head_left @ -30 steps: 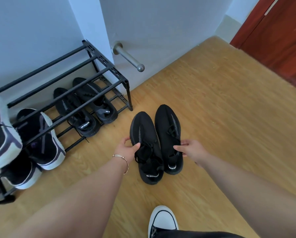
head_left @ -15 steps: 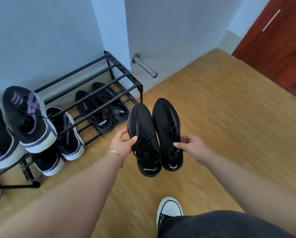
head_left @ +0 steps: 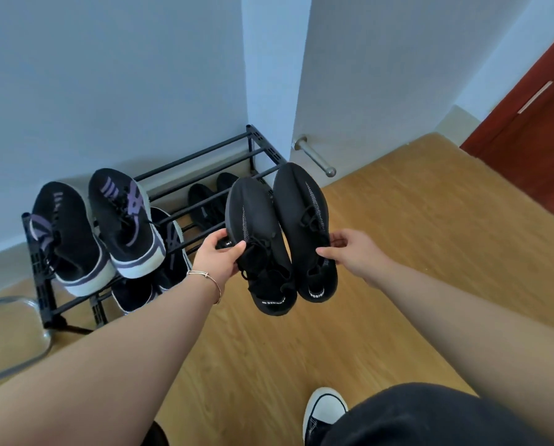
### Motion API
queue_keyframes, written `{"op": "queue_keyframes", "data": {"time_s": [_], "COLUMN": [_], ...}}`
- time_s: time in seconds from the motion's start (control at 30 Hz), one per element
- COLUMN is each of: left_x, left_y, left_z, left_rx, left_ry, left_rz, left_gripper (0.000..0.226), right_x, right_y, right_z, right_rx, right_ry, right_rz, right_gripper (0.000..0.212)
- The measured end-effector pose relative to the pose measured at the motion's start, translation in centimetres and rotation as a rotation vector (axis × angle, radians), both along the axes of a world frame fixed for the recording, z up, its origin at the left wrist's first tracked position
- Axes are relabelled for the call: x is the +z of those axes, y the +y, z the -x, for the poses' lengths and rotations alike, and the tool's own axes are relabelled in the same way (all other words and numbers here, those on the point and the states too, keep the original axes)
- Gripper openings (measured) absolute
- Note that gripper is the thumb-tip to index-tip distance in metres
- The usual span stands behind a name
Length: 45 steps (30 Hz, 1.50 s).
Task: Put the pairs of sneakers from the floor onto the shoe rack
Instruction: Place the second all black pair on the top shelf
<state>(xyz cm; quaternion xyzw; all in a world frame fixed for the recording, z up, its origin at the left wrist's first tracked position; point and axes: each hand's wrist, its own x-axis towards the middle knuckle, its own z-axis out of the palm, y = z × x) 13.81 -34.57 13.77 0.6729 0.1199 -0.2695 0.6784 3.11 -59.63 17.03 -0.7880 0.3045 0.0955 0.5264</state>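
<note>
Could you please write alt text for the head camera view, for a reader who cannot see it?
A person's left hand and right hand each hold one black sneaker of a pair in the air above a wooden floor, in front of a black shoe rack already holding other sneakers.

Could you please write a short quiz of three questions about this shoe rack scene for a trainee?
1. True or false: the left hand and right hand each hold one black sneaker.
2. Which pair sits on the shoe rack's top tier? A) black and purple sneakers B) red boots C) white sandals
3. Fill in: the held sneakers hang above the wooden ____.

Key: 1 true. 2 A. 3 floor.
</note>
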Motion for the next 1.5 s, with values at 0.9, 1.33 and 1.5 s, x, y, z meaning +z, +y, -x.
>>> {"op": "queue_keyframes", "data": {"time_s": [0.9, 1.33, 1.5], "left_x": [0.4, 0.0, -2.0], "left_y": [-0.1, -1.8, -3.0], "left_z": [-11.0, 1.3, 1.3], "left_rx": [0.306, -0.041, -0.03], "left_ry": [-0.011, -0.367, -0.469], "left_rz": [-0.308, -0.677, -0.733], "left_gripper": [0.038, 0.112, 0.105], "right_x": [-0.9, -2.2, -3.4], "right_y": [-1.5, -1.8, -1.0], "right_z": [-19.9, -10.4, -10.7], "right_rx": [0.367, 0.381, 0.429], "right_ry": [-0.053, -0.342, -0.369], "right_rz": [0.141, 0.049, 0.245], "right_gripper": [0.033, 0.034, 0.066]}}
